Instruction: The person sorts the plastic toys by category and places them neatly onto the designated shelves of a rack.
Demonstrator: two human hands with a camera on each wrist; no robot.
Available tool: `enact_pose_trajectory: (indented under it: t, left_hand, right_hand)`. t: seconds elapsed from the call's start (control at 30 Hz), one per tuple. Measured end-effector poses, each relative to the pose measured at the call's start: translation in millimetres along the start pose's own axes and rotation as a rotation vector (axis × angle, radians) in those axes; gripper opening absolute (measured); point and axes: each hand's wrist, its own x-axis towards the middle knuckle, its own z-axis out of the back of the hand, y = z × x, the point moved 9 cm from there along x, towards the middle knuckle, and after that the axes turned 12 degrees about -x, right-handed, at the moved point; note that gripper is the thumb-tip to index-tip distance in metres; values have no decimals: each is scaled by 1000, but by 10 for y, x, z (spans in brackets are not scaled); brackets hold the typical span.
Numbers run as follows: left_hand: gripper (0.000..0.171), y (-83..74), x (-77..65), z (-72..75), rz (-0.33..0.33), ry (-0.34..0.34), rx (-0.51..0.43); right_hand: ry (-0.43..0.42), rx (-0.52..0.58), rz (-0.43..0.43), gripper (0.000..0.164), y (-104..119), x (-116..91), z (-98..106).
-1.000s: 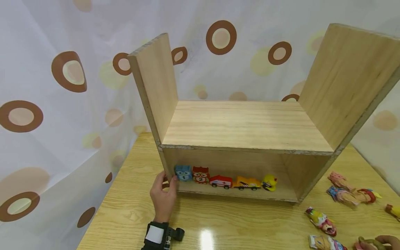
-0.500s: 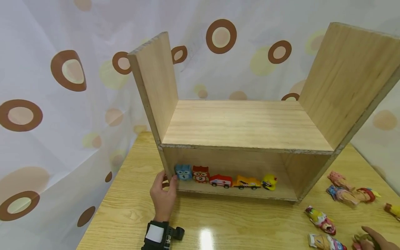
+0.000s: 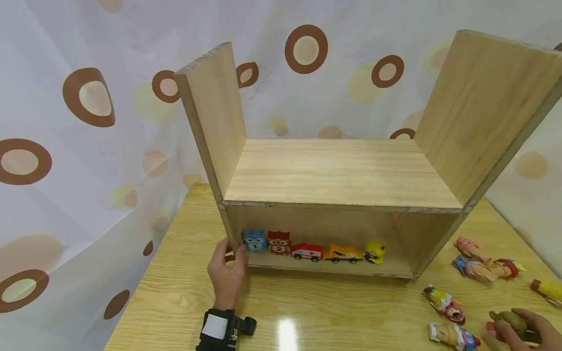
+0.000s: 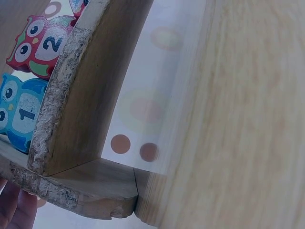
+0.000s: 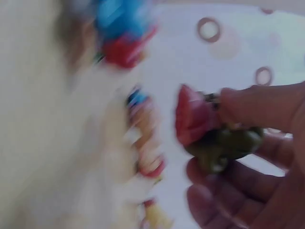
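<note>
My left hand (image 3: pixel 226 275) grips the lower left side panel of a wooden shelf (image 3: pixel 342 173), thumb at the front edge. Its fingers (image 4: pixel 24 210) show at the corner of the left wrist view. Inside the lower level stand a blue owl block (image 3: pixel 254 240) marked 1, a red owl block (image 3: pixel 279 243) marked 2, a red toy ambulance (image 3: pixel 307 251), a yellow toy truck (image 3: pixel 344 253) and a yellow duck (image 3: pixel 374 252). At the lower right, my right hand (image 3: pixel 537 334) pinches a small olive-green and pinkish-red toy figure (image 5: pixel 214 138), blurred in the right wrist view.
Several toy figures lie on the table right of the shelf: one with pink and yellow (image 3: pixel 445 304), one with a blue-and-white end (image 3: pixel 454 336), a cluster with a red head (image 3: pixel 487 268) and a yellow one (image 3: pixel 546 291). A patterned sheet (image 3: pixel 110 195) hangs behind.
My right hand has closed on the olive-green toy figure and raised it off the table. The left hand keeps its grip on the shelf. The head view has shifted slightly.
</note>
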Motion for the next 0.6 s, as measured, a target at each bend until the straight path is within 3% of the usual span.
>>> enact_pose_trajectory:
  t: [0.13, 0.2, 0.27, 0.37, 0.5, 0.6]
  left_hand:
    - [26, 1, 1, 13, 6, 4, -7]
    - [25, 2, 2, 18, 9, 6, -5]
    - [25, 8, -1, 19, 12, 7, -1]
    - [26, 9, -13, 18, 15, 7, 0]
    - [27, 6, -20, 10, 14, 8, -7]
    - [25, 2, 4, -2, 19, 9, -5]
  right_hand:
    - [-283, 155, -7, 52, 431, -341, 355]
    - [-286, 132, 66, 51, 675, -439, 448]
    - [-213, 73, 176, 55, 901, -479, 460]
    - [-217, 44, 226, 55, 1169, -635, 500]
    - [-439, 148, 272, 45, 1522, -961, 681]
    - [-509, 193, 447, 48, 1838, -1113, 783]
